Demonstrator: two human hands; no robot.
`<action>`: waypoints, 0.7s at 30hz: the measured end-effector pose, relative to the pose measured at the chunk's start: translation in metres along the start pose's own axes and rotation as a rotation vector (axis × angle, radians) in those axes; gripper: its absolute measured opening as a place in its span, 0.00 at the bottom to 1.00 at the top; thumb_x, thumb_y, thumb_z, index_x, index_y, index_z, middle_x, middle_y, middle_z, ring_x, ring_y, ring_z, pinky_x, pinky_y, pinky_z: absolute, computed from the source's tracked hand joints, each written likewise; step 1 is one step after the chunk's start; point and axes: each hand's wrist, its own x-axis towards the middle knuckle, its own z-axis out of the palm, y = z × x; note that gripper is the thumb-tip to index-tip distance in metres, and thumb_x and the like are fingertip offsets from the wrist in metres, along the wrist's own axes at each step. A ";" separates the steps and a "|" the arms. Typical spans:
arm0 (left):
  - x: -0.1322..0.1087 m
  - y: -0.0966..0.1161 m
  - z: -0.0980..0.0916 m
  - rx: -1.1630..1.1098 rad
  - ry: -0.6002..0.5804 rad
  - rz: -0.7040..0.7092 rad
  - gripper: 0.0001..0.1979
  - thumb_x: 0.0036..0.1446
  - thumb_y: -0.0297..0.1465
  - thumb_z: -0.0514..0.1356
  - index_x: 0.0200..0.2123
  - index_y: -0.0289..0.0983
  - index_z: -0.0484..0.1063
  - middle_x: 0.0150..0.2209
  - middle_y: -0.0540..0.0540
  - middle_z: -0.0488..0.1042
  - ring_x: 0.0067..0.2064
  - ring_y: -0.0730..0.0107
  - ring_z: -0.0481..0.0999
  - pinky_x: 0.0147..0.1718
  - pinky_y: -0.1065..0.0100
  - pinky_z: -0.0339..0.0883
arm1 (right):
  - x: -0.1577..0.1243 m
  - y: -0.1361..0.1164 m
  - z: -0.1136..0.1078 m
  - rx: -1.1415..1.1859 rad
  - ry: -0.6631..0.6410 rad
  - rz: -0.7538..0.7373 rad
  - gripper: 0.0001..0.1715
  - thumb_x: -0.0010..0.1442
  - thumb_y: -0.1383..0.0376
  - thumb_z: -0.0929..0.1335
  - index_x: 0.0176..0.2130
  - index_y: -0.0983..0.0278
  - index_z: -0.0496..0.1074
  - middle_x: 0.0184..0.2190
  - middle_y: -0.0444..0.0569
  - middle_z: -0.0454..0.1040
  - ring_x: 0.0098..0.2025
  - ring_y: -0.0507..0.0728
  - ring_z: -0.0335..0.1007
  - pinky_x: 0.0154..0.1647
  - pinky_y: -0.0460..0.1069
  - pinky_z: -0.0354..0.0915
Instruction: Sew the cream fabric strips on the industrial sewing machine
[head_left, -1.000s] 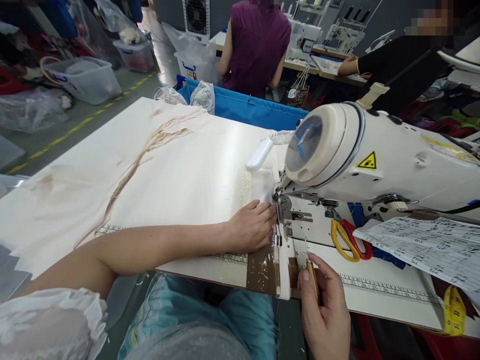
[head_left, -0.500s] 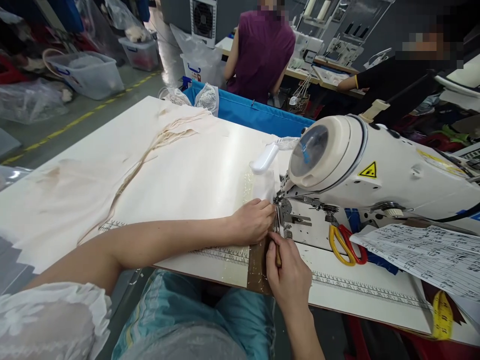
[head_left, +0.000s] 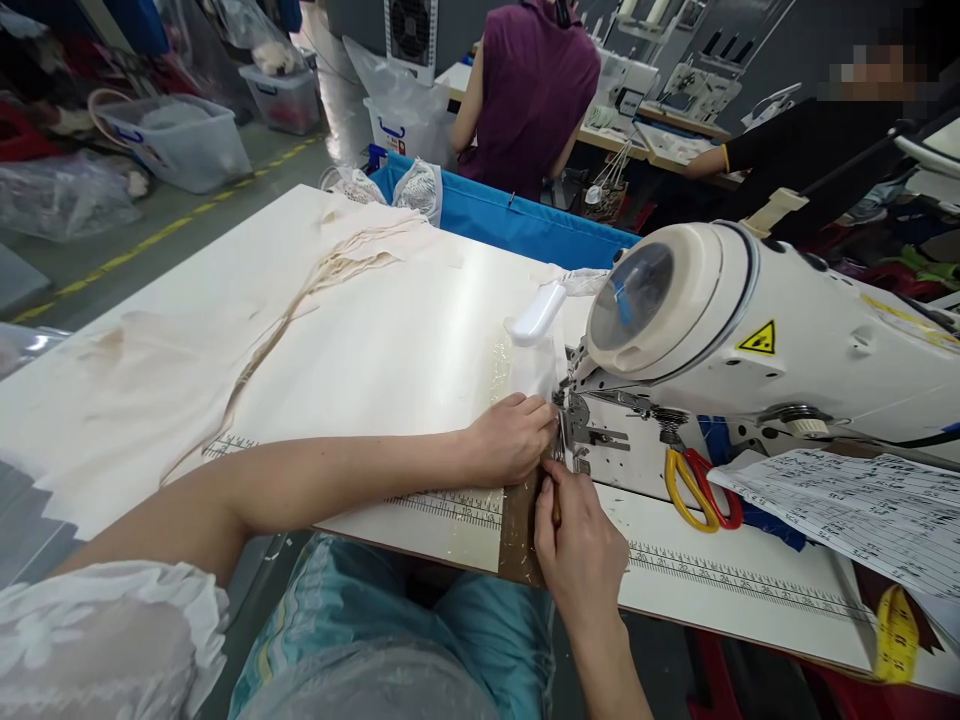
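My left hand (head_left: 511, 440) rests beside the needle area of a white sewing machine (head_left: 675, 310), fingers bent and pressed together. Whatever lies under its fingertips is hidden. Just below, my right hand (head_left: 581, 545) is closed round a small tool with a brown handle (head_left: 556, 507); its working end points toward the presser foot and is too small to make out. Both hands lie over a brown strip (head_left: 519, 550) on the white table (head_left: 420, 350). Beyond the left hand, a white rounded plastic piece (head_left: 537, 315) stands near the machine head.
Yellow-and-red scissors (head_left: 697, 490) lie right of the needle plate, beside printed paper sheets (head_left: 862, 520). A yellow tape measure (head_left: 896, 635) hangs at the front edge. Thin beige fabric (head_left: 292, 310) spreads over the table's left. Behind stands a blue bin (head_left: 517, 215); two people sit farther back.
The whole view has shifted slightly, with the machine and table a little farther right. Both hands keep nearly the same places by the needle area.
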 end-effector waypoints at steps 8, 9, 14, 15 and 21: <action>0.003 -0.011 0.002 -0.025 -0.009 -0.054 0.18 0.64 0.30 0.52 0.53 0.26 0.69 0.55 0.35 0.69 0.55 0.54 0.68 0.50 0.57 0.65 | 0.006 -0.009 0.004 -0.167 -0.014 0.016 0.18 0.69 0.70 0.59 0.51 0.69 0.74 0.34 0.50 0.80 0.22 0.52 0.71 0.16 0.48 0.52; 0.003 -0.012 0.002 -0.025 -0.012 -0.058 0.18 0.64 0.30 0.52 0.53 0.27 0.70 0.55 0.35 0.69 0.55 0.55 0.68 0.51 0.57 0.65 | 0.005 -0.010 0.003 -0.177 -0.016 0.019 0.19 0.69 0.69 0.59 0.52 0.69 0.74 0.34 0.50 0.79 0.21 0.52 0.71 0.16 0.48 0.51; 0.003 -0.016 -0.001 -0.038 -0.045 -0.078 0.18 0.64 0.29 0.51 0.53 0.28 0.69 0.56 0.37 0.69 0.57 0.55 0.67 0.54 0.57 0.63 | -0.007 -0.011 -0.004 -0.040 0.025 0.018 0.17 0.71 0.66 0.61 0.50 0.69 0.75 0.35 0.50 0.79 0.25 0.53 0.73 0.20 0.46 0.58; 0.003 -0.016 -0.003 -0.043 -0.041 -0.085 0.18 0.63 0.29 0.52 0.53 0.29 0.69 0.57 0.37 0.69 0.57 0.55 0.67 0.55 0.57 0.63 | -0.011 -0.011 -0.007 0.019 0.036 0.016 0.17 0.71 0.65 0.61 0.50 0.69 0.75 0.36 0.50 0.79 0.27 0.53 0.74 0.21 0.45 0.59; -0.013 -0.015 -0.034 -0.015 -0.078 -0.073 0.18 0.64 0.30 0.52 0.55 0.31 0.67 0.58 0.36 0.68 0.54 0.56 0.69 0.49 0.59 0.68 | -0.030 -0.006 -0.015 0.224 0.041 -0.052 0.20 0.72 0.64 0.59 0.56 0.68 0.71 0.43 0.55 0.79 0.40 0.59 0.78 0.32 0.47 0.67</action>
